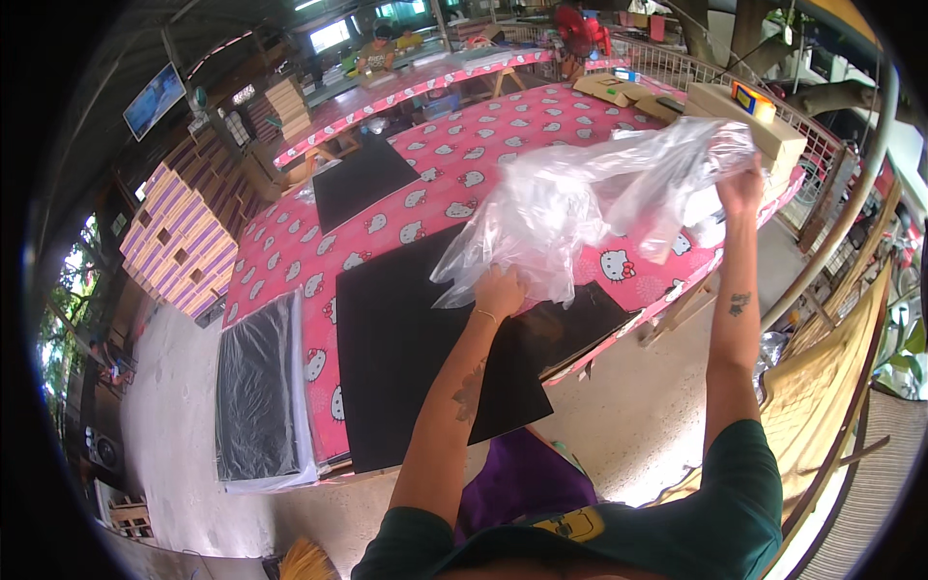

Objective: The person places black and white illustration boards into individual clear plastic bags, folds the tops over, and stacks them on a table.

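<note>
A clear plastic bag (551, 198) stretches between my two hands above the table. My left hand (501, 292) grips its near edge, fingers closed, over a large black sheet (406, 358). Out to the right, my right hand (740, 186) is closed on the bag's other end, raised beside the cardboard boxes. The black sheet lies flat and hangs a little over the table's near edge. Beside it on the right is a glossy dark panel (570, 329), partly under the bag. At the left edge rests a black sheet wrapped in clear plastic (259, 387).
A pink patterned cloth covers the table (372, 230). Another black sheet (362, 179) lies toward the far side. Cardboard boxes (773, 135) stand at the right corner, stacked cartons (179, 242) on the floor at left. A person (377, 53) is at a farther table; a red fan (578, 34) stands behind.
</note>
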Demonstrator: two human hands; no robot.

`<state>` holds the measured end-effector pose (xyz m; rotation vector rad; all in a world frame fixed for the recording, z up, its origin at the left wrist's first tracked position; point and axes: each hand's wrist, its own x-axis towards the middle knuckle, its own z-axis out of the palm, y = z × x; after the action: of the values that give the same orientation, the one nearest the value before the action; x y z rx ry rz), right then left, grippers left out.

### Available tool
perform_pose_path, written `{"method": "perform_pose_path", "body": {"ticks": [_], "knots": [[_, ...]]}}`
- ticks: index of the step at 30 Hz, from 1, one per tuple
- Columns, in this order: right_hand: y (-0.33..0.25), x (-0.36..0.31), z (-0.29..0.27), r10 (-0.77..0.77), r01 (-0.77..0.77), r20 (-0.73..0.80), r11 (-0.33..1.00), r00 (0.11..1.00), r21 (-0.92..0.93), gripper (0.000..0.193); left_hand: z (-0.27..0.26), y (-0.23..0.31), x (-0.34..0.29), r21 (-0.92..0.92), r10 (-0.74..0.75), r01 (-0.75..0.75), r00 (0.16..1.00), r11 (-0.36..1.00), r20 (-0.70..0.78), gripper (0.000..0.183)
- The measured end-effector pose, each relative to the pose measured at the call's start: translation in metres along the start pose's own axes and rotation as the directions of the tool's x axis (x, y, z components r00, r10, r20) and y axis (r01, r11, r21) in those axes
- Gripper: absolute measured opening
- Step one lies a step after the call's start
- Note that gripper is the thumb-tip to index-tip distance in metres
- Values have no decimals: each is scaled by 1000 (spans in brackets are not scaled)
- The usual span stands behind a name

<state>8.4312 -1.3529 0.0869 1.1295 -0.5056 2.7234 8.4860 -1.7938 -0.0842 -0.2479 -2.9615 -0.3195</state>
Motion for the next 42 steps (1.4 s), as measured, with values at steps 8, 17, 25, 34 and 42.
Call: {"method": "perform_pose_path", "body": {"ticks": [8,17,25,34,42], "knots": [[96,-92,81,160,-228,-193,883,968,-410,57,-57,49,-43,-478,234,-247,968,843,-89,44],[224,-170,150,529,-534,-213,584,822,-611,46,-82,-16,-140,-981,-428,-192,890,-37,-158,27],[278,-173,4,384,169,-123,-642,915,-748,49,-105,-149,-310,-998,-801,-21,598,-55,32,29],[311,-189,120,494,-17,-254,-434,832,-901,46,-115,-163,-398,-668,-748,439,602,601,-278,40],[278,-263,118,585,-119,-242,-240,774,-963,30,-168,-49,-348,88,-197,304,785,949,-588,61]]}}
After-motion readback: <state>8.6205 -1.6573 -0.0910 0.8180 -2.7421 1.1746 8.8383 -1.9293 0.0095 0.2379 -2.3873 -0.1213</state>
